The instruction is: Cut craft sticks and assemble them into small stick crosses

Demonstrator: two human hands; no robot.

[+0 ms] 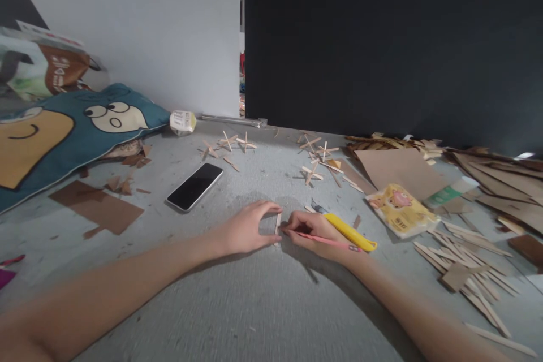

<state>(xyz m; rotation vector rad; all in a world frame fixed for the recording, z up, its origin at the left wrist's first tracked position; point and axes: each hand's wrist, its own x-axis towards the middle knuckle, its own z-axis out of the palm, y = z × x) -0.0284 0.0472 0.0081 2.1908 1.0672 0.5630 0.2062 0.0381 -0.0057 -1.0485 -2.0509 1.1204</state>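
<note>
A short piece of wooden craft stick (278,223) lies upright in the view, between the thumb and fingertips of my left hand (241,230), which grips it at its two ends. My right hand (311,229) is closed around a pink pencil (328,241), its tip at the right side of the stick. Beside the right hand rests a yellow utility knife (350,232), its blade end pointing away from me. Beyond the hands stand small crossed-stick pieces, one of them a star-like cluster (312,172).
A phone (195,186) lies left of centre, near brown cardboard (97,206) and a blue cushion (97,124). At right are a yellow packet (402,209), a glue stick (452,192), loose craft sticks (470,277) and cardboard strips (504,181). A dark panel (382,39) rises behind.
</note>
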